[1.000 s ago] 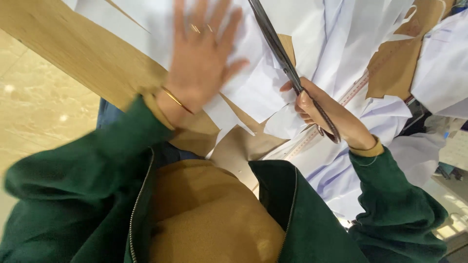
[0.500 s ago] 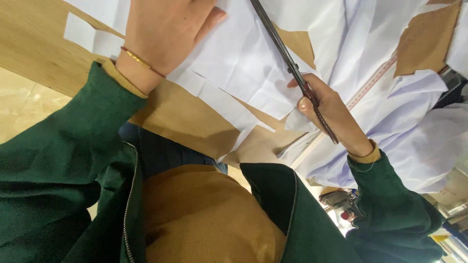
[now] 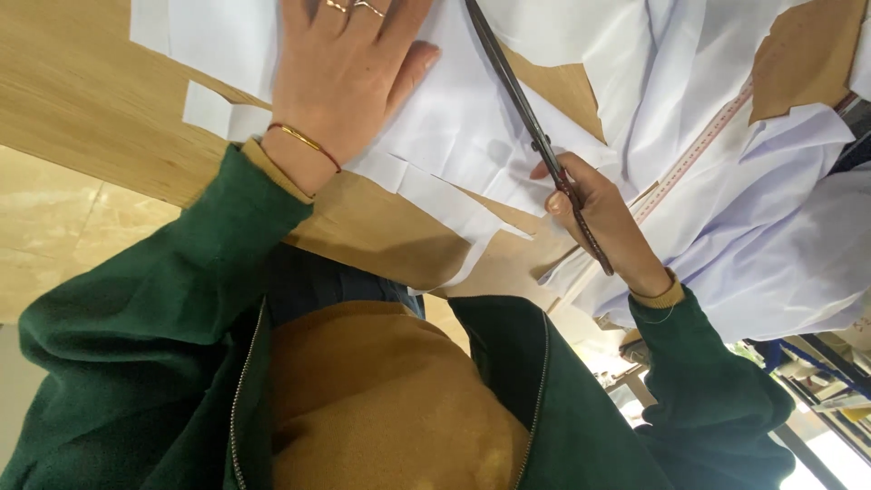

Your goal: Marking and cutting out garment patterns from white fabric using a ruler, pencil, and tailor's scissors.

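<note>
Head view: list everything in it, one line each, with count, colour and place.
White fabric: several pieces, white, spread over the table.
Scissors: one, dark, over the fabric at centre.
Brown paper pieces: at least two, tan, among the fabric at upper right.
Measuring tape: one, pale with red marks, right of the scissors.
Table: one, light wood, left and centre.
Left hand: flat on the fabric, gold bracelet and rings.
Right hand: grips the scissors' handles.

A light wooden bench (image 3: 82, 109) fills the upper left. Below its edge, at left, lies a glossy beige tiled floor (image 3: 45, 245) catching soft light. Past the bench's lower right end, metal frames (image 3: 817, 363) stand in bright daylight.
</note>
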